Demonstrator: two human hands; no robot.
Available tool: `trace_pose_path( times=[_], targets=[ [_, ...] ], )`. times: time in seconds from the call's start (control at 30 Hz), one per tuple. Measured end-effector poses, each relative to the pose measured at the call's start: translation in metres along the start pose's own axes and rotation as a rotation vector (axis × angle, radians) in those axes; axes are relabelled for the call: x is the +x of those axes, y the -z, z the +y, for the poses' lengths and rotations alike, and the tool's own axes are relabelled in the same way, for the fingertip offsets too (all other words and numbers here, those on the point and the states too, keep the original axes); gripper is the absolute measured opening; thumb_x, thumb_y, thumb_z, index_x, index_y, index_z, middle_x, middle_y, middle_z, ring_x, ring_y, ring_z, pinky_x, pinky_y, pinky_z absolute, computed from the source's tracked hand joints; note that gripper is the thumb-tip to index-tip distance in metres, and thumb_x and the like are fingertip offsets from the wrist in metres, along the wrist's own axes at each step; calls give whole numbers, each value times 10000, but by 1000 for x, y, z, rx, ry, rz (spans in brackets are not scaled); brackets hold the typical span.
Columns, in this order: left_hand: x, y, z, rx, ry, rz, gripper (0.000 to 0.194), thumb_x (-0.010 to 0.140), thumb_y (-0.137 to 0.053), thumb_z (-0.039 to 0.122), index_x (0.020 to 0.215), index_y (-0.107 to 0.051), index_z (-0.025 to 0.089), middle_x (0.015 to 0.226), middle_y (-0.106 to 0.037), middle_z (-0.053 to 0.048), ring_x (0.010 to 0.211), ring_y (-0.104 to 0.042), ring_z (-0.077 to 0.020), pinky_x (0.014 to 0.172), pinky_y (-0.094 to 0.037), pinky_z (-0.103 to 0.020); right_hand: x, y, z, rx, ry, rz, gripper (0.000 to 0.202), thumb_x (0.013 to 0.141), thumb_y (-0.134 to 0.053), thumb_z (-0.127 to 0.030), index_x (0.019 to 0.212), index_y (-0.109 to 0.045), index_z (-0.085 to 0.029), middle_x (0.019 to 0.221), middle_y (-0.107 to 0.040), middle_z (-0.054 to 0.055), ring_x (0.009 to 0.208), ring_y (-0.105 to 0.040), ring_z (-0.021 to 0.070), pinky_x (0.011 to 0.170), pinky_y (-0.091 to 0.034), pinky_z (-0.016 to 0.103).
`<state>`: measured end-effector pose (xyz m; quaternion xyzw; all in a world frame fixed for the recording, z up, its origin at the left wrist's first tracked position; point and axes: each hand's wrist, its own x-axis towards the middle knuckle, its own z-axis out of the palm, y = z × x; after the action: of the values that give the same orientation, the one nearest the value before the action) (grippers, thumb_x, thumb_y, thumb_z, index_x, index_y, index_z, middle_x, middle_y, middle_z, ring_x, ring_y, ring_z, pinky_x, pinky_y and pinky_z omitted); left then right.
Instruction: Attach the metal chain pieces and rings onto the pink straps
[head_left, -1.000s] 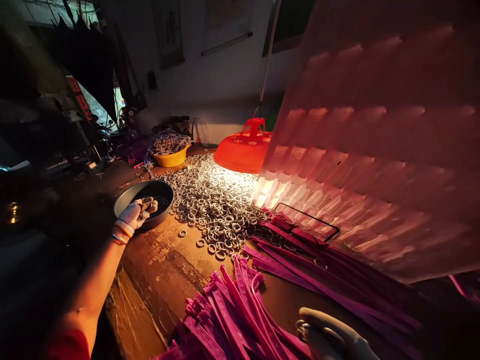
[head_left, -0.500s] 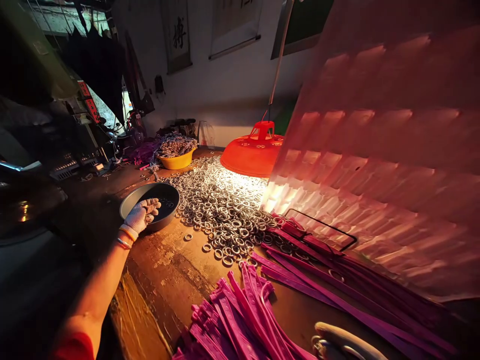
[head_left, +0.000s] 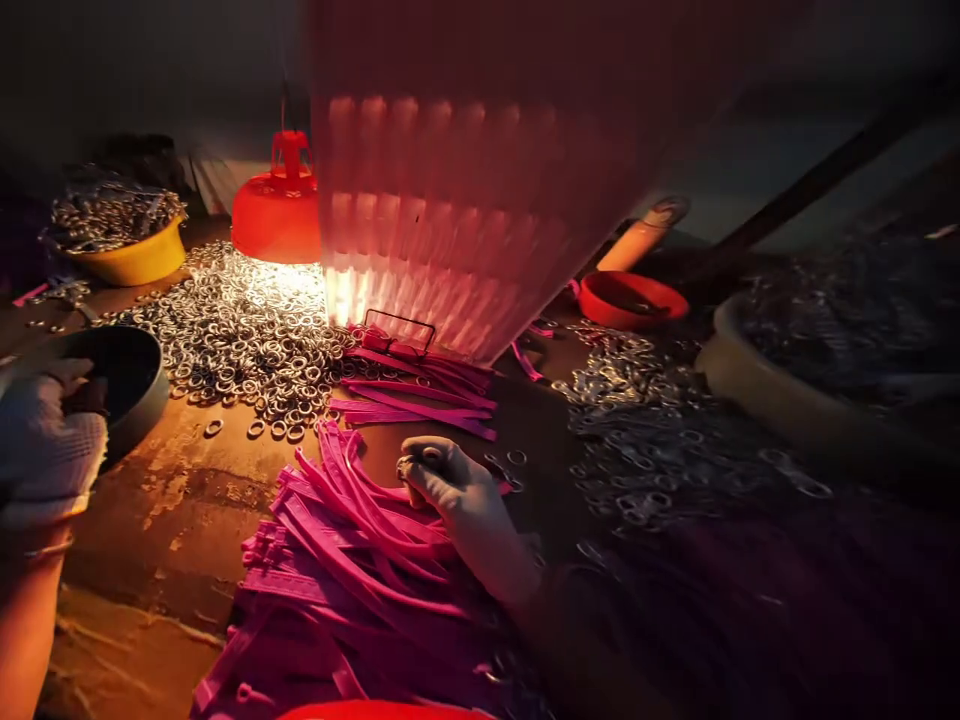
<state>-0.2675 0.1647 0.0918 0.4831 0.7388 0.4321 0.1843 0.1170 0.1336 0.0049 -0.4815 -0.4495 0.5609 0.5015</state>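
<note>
My left hand (head_left: pixel 49 445), in a pale knit glove, is at the near side of a dark grey bowl (head_left: pixel 142 395), fingers curled in over its rim. Whatever lies between those fingers is too dark to make out. Gloved too, my right hand (head_left: pixel 457 485) is closed just above a heap of magenta straps (head_left: pixel 345 570), its thumb and fingers pressed together. Something small may be at the fingertips, but I cannot name it. Beyond the bowl spreads a large pile of metal rings (head_left: pixel 247 340). More magenta straps (head_left: pixel 420 395) lie behind my right hand.
A red lamp (head_left: pixel 276 215) hangs low over the rings, beside a translucent sheet (head_left: pixel 450 200). At back left stands a full yellow basin (head_left: pixel 142 258). To the right are linked metal rings (head_left: pixel 637 430), a red bowl (head_left: pixel 634 300) and a large pale basin (head_left: pixel 757 370).
The view has swung right, bringing my right hand, the red bowl and the pale basin into sight. My left hand remains at the grey bowl, its fingers now more curled.
</note>
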Motion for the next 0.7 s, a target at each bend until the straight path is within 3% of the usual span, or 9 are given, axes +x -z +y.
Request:
trace_pose_path(
  times=[0.03, 0.07, 0.13, 0.17, 0.23, 0.3, 0.4, 0.53, 0.7],
  targets=[
    [-15, -19, 11, 18, -100, 77, 168, 833, -622, 196, 973, -640, 286, 658, -578, 60, 465, -428, -78, 421, -215, -107, 0, 1, 0, -23, 14, -5, 395, 780, -761, -496, 1004, -659, -188, 766, -629, -7, 615, -538, 115, 574, -474, 253],
    [-33, -41, 22, -8, -140, -36, 141, 833, -644, 263, 970, -672, 275, 710, -636, 32, 508, -470, -93, 431, -283, -130, -1, 1, 1, -59, 36, -12, 367, 798, -744, -483, 1005, -661, -192, 798, -644, 4, 647, -563, 125, 592, -487, 258],
    [-70, -88, 42, -182, -91, -472, 261, 861, -633, 406, 1048, -685, 231, 676, -651, -3, 475, -436, -99, 428, -329, -179, -5, 1, 0, -160, 98, -11, 280, 832, -710, -424, 1000, -666, -205, 872, -676, 23, 749, -618, 152, 654, -516, 268],
    [-86, -111, 50, -266, -52, -630, 336, 858, -635, 466, 1065, -681, 205, 662, -654, -15, 438, -408, -92, 404, -314, -192, -6, 0, -1, -211, 130, -3, 233, 844, -694, -386, 998, -669, -212, 903, -690, 28, 804, -637, 165, 693, -527, 275],
    [-112, -151, 62, -407, 49, -844, 443, 893, -593, 558, 1134, -662, 194, 704, -666, -32, 426, -402, -82, 398, -301, -202, -9, 0, -3, -283, 187, 6, 161, 862, -659, -316, 994, -671, -226, 929, -710, 29, 846, -656, 175, 740, -541, 286],
    [-128, -179, 67, -522, 151, -941, 450, 889, -597, 600, 1072, -668, 195, 643, -597, 0, 421, -410, -79, 400, -299, -204, -10, 0, -4, -320, 238, -1, 148, 864, -629, -257, 1004, -673, -235, 949, -725, 25, 854, -665, 177, 777, -554, 300],
    [-134, -198, 67, -646, 243, -973, 355, 853, -681, 525, 957, -681, 186, 568, -499, 34, 414, -399, -76, 398, -280, -204, -10, 2, -4, -318, 278, -23, 236, 872, -595, -218, 1095, -671, -244, 1057, -729, 26, 943, -671, 182, 868, -554, 318],
    [-129, -202, 57, -823, 330, -991, 289, 794, -718, 401, 967, -707, 170, 720, -628, -30, 479, -442, -74, 434, -325, -202, -7, 7, -4, -268, 204, -53, 283, 903, -549, -241, 1168, -644, -219, 1071, -723, 38, 920, -678, 170, 844, -561, 302],
    [-128, -195, 49, -641, 280, -936, 283, 818, -737, 423, 948, -670, 180, 670, -630, -6, 440, -437, -69, 410, -300, -185, -6, 6, -7, -315, 222, -70, 270, 892, -562, -247, 1147, -648, -225, 1091, -722, 39, 985, -675, 182, 885, -551, 311]
  ],
)
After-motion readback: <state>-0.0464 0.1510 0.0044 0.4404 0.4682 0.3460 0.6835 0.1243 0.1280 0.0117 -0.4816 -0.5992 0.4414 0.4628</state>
